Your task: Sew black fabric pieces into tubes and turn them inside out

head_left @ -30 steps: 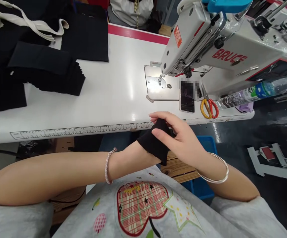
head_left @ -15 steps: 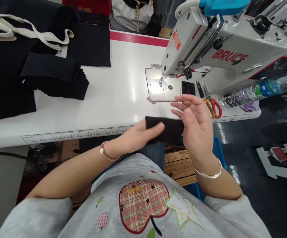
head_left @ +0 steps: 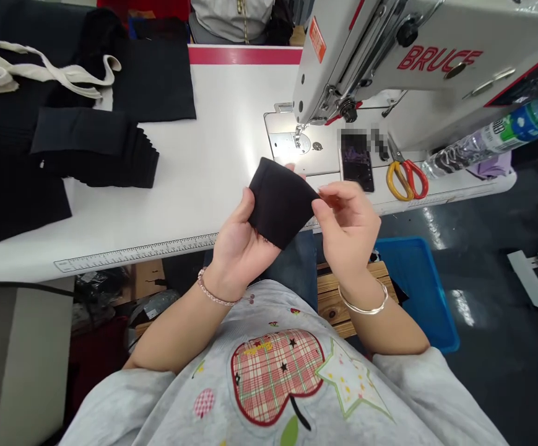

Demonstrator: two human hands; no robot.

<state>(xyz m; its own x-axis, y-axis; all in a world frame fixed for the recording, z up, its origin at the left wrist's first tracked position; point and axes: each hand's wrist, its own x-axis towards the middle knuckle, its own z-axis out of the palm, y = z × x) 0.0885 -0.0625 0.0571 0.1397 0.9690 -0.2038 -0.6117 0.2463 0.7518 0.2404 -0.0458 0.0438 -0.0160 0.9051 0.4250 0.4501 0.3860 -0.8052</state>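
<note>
Dead centre of the frame, a small band of black knit fabric (head_left: 280, 201) is held up in the air, just above the front edge of the table. The left hand (head_left: 238, 248) is palm up beneath it in a wide, cradling grip, with its fingertips (head_left: 290, 166) peeking over the top edge. The right hand (head_left: 347, 232) comes in from the side with a narrow pinch on the cloth's right corner.

So this piece is in the hands, away from the needle, with no stitching under way right now. Over at upper left, a stack of folded black fabric pieces (head_left: 96, 148) lies on the white sewing table (head_left: 222, 105), with a flat black cloth panel (head_left: 155, 80) behind it and cream cotton straps (head_left: 36, 71) draped beside that.

Upper right, the white BRUCE industrial sewing machine (head_left: 380, 62) has its presser foot (head_left: 299, 139) down over the brightly lit needle plate (head_left: 282, 148). Just right of that plate lie a black phone (head_left: 356, 161) and yellow-and-red-handled scissors (head_left: 405, 179), with a plastic water bottle (head_left: 491, 139) beyond them. Down at lower right sits a blue plastic crate (head_left: 417, 291), and nothing comes between the hands and the cloth.
</note>
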